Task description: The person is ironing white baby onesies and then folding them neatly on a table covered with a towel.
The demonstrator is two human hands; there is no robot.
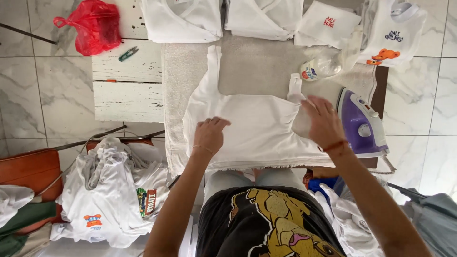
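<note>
From the head camera, a white sleeveless garment (252, 126) lies spread flat on the towel-padded worktop (266, 66). The left hand (209, 135) rests on its lower left part, fingers curled loosely and pinching nothing. The right hand (323, 121) presses its right edge, fingers spread flat. The cloth looks thin, soft and light, likely to wrinkle and slide; the straps or hem seem the easiest places to take hold. Just right of the right hand stands a purple iron (362, 124), hard and smooth; beyond that hand lies a clear plastic bottle (321, 67).
</note>
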